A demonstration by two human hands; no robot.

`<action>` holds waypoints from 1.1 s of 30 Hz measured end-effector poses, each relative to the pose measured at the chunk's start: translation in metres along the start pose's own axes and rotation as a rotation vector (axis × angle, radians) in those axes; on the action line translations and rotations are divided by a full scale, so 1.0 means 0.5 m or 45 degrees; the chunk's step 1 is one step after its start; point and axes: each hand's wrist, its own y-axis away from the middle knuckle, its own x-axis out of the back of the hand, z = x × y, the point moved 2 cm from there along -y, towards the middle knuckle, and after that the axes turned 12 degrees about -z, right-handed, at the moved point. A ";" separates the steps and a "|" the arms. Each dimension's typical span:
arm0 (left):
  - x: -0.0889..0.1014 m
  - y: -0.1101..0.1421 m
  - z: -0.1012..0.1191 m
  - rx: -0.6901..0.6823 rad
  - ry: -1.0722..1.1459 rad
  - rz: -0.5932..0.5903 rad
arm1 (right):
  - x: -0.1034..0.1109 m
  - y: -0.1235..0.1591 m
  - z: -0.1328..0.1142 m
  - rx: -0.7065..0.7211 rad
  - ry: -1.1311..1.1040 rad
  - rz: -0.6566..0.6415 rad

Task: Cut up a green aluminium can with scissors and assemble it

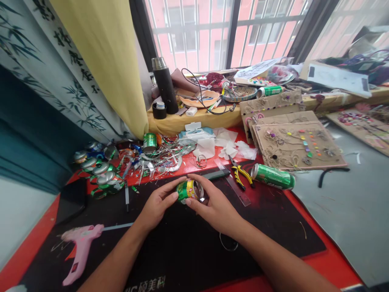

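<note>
A short green and yellow cut can (186, 191) lies on its side between my two hands, its open end facing right. My left hand (159, 200) closes on the can's left part with thumb and fingers. From the right, my right hand (209, 200) grips the rim end, thumb below and fingers above. Behind my hands lies a dark narrow tool (216, 174), which I cannot make out further. Yellow and black pliers (241, 175) and a clear ruler (235, 186) rest right of them, beside a whole green can (272, 177).
A pink glue gun (81, 247) lies on the black mat (182, 251) at the left. Cut can pieces (105, 178) and metal strips (164, 158) are heaped behind a craft knife (127, 196). Wipes (197, 134), a thermos (165, 87) and cardboard panels (299, 142) stand farther back.
</note>
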 end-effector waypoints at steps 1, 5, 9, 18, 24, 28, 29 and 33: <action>-0.001 0.000 0.001 0.000 0.004 -0.002 | 0.000 0.000 0.000 0.004 0.006 -0.002; -0.001 0.000 0.001 0.010 0.002 0.002 | 0.000 0.001 0.001 -0.017 0.000 0.005; -0.002 0.002 -0.004 -0.003 0.041 0.004 | -0.001 0.002 -0.004 -0.068 -0.083 0.017; -0.009 -0.003 -0.005 -0.021 0.126 0.007 | -0.006 0.001 -0.003 -0.042 -0.115 0.005; -0.010 -0.002 -0.002 -0.023 0.126 0.005 | -0.005 0.001 0.000 -0.052 -0.092 0.005; -0.011 -0.001 -0.004 -0.018 0.118 -0.004 | -0.007 0.002 0.001 -0.038 -0.085 0.021; -0.011 -0.001 -0.005 -0.015 0.120 -0.004 | -0.007 0.002 0.001 -0.033 -0.084 0.024; -0.011 0.001 -0.005 -0.002 0.132 0.005 | -0.008 0.003 0.005 -0.023 -0.077 0.028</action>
